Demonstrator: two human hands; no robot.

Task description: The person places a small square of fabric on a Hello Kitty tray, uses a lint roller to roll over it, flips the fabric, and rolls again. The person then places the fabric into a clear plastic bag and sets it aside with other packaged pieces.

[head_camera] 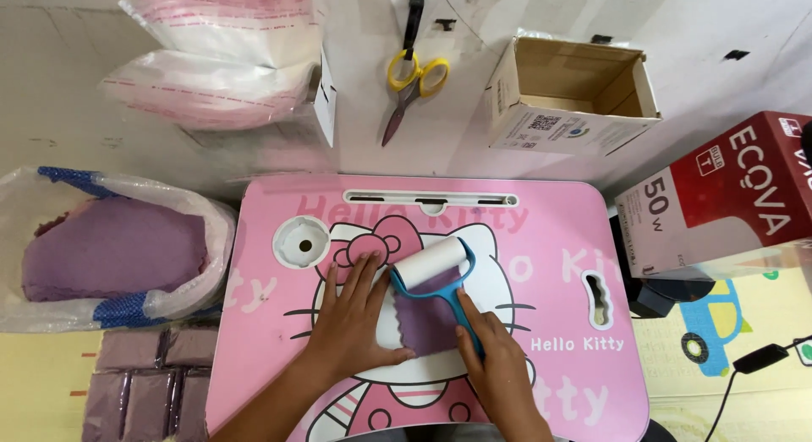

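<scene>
Purple cloth [427, 319], small with a scalloped edge, lies flat on the pink tabletop [558, 281], at its middle, between the two hands. Left hand [355, 319] is spread open, palm down, fingers splayed, thumb and palm edge pressing on the cloth's left side; grip open, nothing held, it looks to pin the cloth so it does not slide. Right hand [499, 366] has its grip closed around the blue handle of a lint roller [436, 269]. The roller's white drum sits across the cloth's far edge, touching it, angled slightly, handle running back toward the person.

Left of the tabletop, an open clear plastic bag [127, 239] holds a stack of more purple cloths, within reach of the left hand. Below it, wrapped purple packs [148, 383] lie in rows on the floor. Beyond the tabletop: stacks of clear bags with red trim [220, 61], yellow-handled scissors [410, 82], an open cardboard box [575, 91], empty as far as visible. A red and white box [727, 192] sits to the right, well apart from the hands.
</scene>
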